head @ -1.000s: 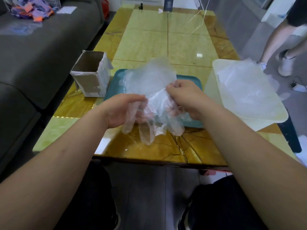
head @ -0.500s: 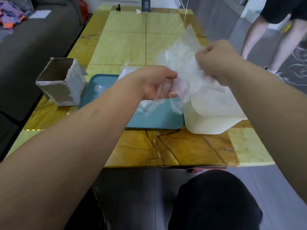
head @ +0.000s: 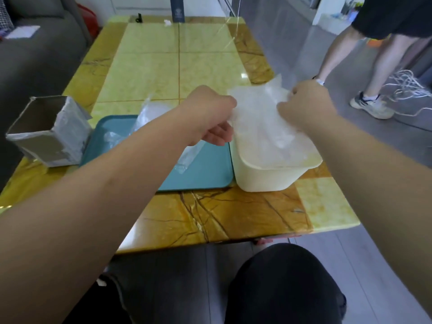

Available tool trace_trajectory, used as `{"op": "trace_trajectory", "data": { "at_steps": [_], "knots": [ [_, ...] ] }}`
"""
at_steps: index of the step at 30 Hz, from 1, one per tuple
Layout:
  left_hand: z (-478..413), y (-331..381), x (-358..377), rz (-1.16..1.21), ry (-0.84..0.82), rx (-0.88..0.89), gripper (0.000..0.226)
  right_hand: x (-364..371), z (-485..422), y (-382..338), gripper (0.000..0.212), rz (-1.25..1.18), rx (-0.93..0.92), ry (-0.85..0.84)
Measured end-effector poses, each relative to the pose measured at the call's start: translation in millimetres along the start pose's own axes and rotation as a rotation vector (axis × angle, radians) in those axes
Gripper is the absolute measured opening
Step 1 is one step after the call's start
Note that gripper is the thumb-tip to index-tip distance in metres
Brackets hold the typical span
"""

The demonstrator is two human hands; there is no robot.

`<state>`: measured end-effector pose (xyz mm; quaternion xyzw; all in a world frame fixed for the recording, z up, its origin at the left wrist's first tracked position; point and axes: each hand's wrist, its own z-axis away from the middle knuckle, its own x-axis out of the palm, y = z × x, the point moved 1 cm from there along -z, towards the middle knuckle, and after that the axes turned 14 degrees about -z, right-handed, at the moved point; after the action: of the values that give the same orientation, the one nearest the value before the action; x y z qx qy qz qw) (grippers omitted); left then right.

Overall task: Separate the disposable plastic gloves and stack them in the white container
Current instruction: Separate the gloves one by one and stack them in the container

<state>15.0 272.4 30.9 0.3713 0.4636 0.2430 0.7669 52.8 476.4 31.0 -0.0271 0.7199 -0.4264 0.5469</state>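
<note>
Head view gives me the glove point(head: 259, 118) stretched flat just above the white container point(head: 264, 176) at the right of the bench point(head: 210, 218). My right hand point(head: 304, 106) grips its far edge and my left hand point(head: 210, 115) its left edge, fingers point(head: 219, 136) curled closed on the film. If I let go unevenly, I judge it could fold or drift onto the teal tray point(head: 210, 174). It looks thin, cloudy, wrinkled, almost weightless.
</note>
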Motion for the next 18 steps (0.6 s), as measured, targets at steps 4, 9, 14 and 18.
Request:
{"op": "trace_trajectory", "data": {
  "at_steps": [4, 9, 14, 18],
  "knots": [
    [5, 1, 3, -0.228, 0.027, 0.081, 0.023, -10, 4, -11, 0.035, 0.185, -0.093, 0.028],
    [-4, 2, 0, -0.527, 0.269, 0.261, 0.026, -23, 21, -16, 0.051, 0.356, -0.391, 0.049],
    [-2, 24, 18, -0.817, 0.244, 0.640, 0.021, -10, 18, -15, 0.042, 0.234, -0.224, -0.288],
    [-10, 35, 46, -1.199, -0.010, 0.525, 0.025, 3, 16, -7, 0.030, 0.063, -0.024, -0.382]
  ]
}}
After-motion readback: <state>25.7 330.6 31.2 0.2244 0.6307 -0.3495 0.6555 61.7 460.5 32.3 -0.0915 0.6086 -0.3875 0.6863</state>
